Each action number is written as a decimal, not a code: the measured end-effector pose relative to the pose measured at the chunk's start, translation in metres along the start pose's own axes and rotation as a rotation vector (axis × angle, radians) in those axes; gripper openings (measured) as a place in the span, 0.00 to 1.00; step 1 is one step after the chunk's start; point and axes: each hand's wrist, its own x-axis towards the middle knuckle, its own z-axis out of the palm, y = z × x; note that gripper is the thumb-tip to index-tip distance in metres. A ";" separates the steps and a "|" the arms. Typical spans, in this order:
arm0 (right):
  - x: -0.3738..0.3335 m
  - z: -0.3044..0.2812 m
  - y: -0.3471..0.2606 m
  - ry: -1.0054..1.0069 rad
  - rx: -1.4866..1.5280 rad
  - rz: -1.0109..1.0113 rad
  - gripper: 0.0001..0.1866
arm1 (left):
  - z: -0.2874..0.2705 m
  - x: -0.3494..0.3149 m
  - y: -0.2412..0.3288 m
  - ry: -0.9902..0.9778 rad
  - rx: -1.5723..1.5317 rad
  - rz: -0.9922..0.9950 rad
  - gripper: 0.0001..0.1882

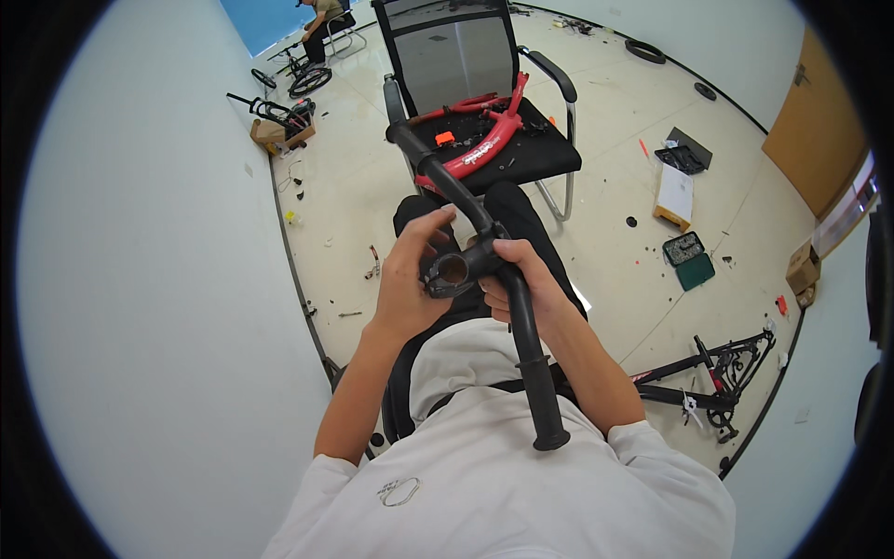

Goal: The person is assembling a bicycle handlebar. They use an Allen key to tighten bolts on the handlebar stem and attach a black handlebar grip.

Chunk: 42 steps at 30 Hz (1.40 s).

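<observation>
Black bicycle handlebar [523, 317] with stem [480, 260], held above lap [510, 199].
Right hand [542, 287] grip clasps bar beside stem; left hand [400, 284] grip half-curled around stem's clamp end [449, 291] (contact: can't tell).

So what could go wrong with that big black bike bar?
The bar might slip or swing: the right hand grips it near its middle, and both ends stick out, so it could bump the legs.

Its far end points at the chair, so a swing might knock the red frame or the small orange piece off the seat.
</observation>
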 end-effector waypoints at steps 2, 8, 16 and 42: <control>-0.003 -0.002 -0.002 0.006 0.013 -0.050 0.17 | 0.003 -0.007 0.008 -0.024 -0.215 -0.047 0.35; -0.003 -0.005 -0.008 -0.055 -0.147 -0.146 0.19 | 0.011 -0.018 0.024 -0.133 -0.603 -0.334 0.28; -0.001 -0.004 0.003 -0.062 -0.260 -0.175 0.34 | 0.001 -0.021 0.020 -0.065 -0.562 -0.272 0.25; -0.008 0.043 -0.002 0.033 -0.894 -0.627 0.28 | -0.003 -0.011 0.045 -0.062 -0.546 -0.415 0.16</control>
